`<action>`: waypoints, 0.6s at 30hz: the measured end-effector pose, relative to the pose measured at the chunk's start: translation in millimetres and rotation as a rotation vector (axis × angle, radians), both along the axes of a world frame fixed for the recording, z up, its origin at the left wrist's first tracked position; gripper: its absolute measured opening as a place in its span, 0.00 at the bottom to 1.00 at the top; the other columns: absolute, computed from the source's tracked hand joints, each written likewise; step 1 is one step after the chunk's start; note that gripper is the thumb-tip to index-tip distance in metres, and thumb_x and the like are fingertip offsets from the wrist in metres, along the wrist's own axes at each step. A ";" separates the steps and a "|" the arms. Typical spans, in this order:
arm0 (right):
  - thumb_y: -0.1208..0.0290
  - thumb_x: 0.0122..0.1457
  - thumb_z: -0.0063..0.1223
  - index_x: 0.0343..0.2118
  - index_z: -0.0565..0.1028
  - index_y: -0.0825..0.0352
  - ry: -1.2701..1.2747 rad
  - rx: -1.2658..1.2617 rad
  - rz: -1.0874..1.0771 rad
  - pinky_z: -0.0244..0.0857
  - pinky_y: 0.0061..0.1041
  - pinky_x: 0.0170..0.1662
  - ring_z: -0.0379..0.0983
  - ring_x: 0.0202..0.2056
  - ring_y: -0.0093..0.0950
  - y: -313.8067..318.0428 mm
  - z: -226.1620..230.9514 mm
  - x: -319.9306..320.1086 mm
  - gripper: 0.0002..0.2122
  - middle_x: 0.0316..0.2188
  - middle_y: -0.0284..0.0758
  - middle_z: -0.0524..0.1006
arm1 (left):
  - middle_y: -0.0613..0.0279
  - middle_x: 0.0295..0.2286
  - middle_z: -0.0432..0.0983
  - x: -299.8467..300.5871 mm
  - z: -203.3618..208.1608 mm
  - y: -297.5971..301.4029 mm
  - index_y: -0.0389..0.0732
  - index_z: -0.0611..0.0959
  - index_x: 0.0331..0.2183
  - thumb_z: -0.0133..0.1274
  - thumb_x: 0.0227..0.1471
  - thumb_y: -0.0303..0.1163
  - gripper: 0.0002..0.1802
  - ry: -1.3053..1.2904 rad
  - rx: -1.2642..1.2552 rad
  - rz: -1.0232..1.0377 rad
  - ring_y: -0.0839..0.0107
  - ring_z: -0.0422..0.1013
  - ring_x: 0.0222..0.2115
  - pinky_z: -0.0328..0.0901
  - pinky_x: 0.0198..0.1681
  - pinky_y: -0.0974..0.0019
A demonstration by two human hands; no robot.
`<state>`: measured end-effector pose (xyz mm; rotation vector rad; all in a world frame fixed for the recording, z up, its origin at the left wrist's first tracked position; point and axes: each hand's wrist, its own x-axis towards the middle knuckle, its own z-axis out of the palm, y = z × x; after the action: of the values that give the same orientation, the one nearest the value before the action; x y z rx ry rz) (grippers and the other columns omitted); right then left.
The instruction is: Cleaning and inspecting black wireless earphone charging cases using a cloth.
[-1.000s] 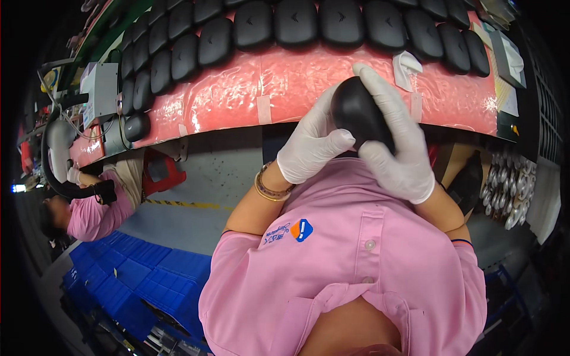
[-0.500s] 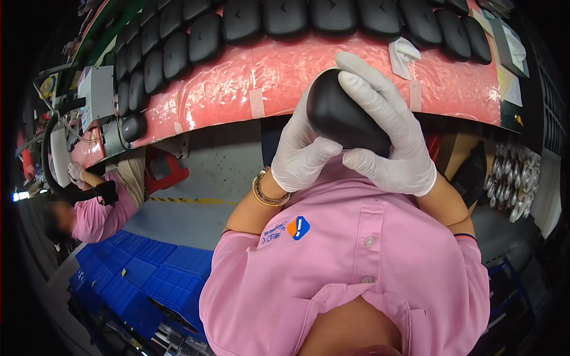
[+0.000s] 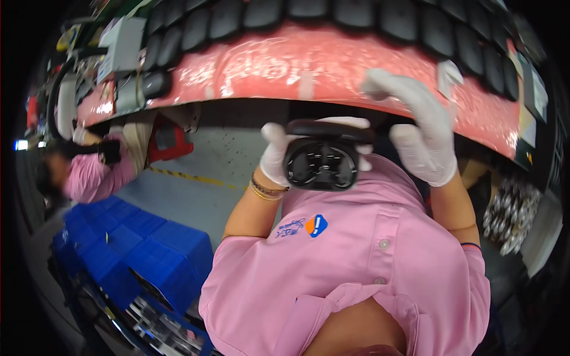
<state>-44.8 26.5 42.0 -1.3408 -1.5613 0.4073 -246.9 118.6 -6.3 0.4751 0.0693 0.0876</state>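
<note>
Black shell (image 3: 321,164) in left hand (image 3: 278,155)

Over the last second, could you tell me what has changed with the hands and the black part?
The right hand let go of the black part and lifted off to the side. The left hand holds it alone, turned so its ribbed hollow side faces the camera. The row of black parts on the pink bench stayed put.
</note>
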 end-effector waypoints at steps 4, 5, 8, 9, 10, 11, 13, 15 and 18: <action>0.58 0.65 0.31 0.49 0.68 0.77 -0.307 0.069 -0.237 0.52 0.35 0.50 0.73 0.35 0.31 -3.3 -26.0 21.0 0.24 0.35 0.42 0.76 | 0.49 0.49 0.66 -119.7 -43.7 65.2 0.29 0.63 0.54 0.63 0.39 0.53 0.50 0.574 0.760 0.637 0.59 0.69 0.45 0.63 0.50 0.61; 0.58 0.65 0.31 0.49 0.68 0.78 -0.314 0.066 -0.260 0.55 0.34 0.49 0.72 0.35 0.32 -2.3 -32.0 22.3 0.24 0.36 0.42 0.76 | 0.52 0.50 0.66 -162.1 -71.2 82.3 0.31 0.65 0.53 0.65 0.40 0.43 0.44 1.038 1.118 0.797 0.66 0.65 0.50 0.58 0.54 0.65; 0.59 0.66 0.35 0.50 0.67 0.78 -0.352 0.033 -0.294 0.64 0.30 0.45 0.71 0.38 0.34 -3.2 -50.9 25.2 0.23 0.37 0.44 0.75 | 0.43 0.50 0.64 -258.7 -87.8 132.6 0.31 0.64 0.54 0.70 0.30 0.48 0.53 1.788 1.804 0.986 0.53 0.63 0.51 0.58 0.54 0.60; 0.61 0.66 0.35 0.50 0.67 0.78 -0.289 0.043 -0.290 0.65 0.29 0.45 0.71 0.39 0.34 -3.1 -58.5 22.2 0.21 0.38 0.44 0.74 | 0.39 0.49 0.64 -286.6 -86.0 147.7 0.31 0.63 0.54 0.70 0.27 0.52 0.57 1.850 1.808 1.027 0.48 0.60 0.52 0.57 0.55 0.56; 0.62 0.66 0.35 0.50 0.66 0.78 -0.286 0.052 -0.285 0.65 0.29 0.45 0.71 0.39 0.34 0.2 -62.6 19.1 0.21 0.39 0.44 0.74 | 0.39 0.49 0.63 -304.2 -82.9 163.9 0.31 0.62 0.54 0.70 0.27 0.53 0.58 1.877 1.866 1.050 0.48 0.59 0.52 0.56 0.55 0.55; 0.62 0.66 0.35 0.51 0.66 0.78 -0.277 0.028 -0.309 0.65 0.29 0.45 0.71 0.39 0.34 -3.2 -64.7 18.4 0.21 0.39 0.44 0.74 | 0.39 0.50 0.63 -322.1 -81.0 176.9 0.31 0.62 0.54 0.70 0.26 0.54 0.59 1.912 1.872 1.068 0.48 0.60 0.52 0.56 0.55 0.55; 0.61 0.66 0.34 0.51 0.65 0.77 -0.281 0.002 -0.346 0.65 0.29 0.46 0.71 0.39 0.33 -2.7 -67.1 19.5 0.22 0.41 0.44 0.73 | 0.40 0.50 0.64 -347.3 -80.1 206.8 0.31 0.63 0.54 0.69 0.25 0.55 0.59 1.981 1.790 1.130 0.49 0.61 0.52 0.57 0.55 0.56; 0.62 0.67 0.32 0.52 0.65 0.76 -0.281 0.005 -0.392 0.64 0.28 0.46 0.71 0.39 0.32 -1.2 -69.4 23.4 0.21 0.43 0.43 0.72 | 0.41 0.49 0.65 -355.2 -80.5 233.6 0.31 0.64 0.53 0.69 0.25 0.56 0.58 1.963 1.493 1.308 0.51 0.63 0.51 0.57 0.55 0.57; 0.63 0.67 0.32 0.53 0.65 0.75 -0.311 -0.017 -0.433 0.64 0.28 0.46 0.70 0.38 0.31 2.9 -67.3 19.6 0.21 0.43 0.43 0.72 | 0.52 0.42 0.70 -390.7 -98.6 277.3 0.37 0.69 0.50 0.65 0.35 0.56 0.46 1.527 0.682 1.554 0.57 0.70 0.41 0.66 0.46 0.54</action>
<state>-25.2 29.4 -25.3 -1.7671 -1.4555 -0.0604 -637.6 395.9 -104.9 0.9774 1.9667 1.2923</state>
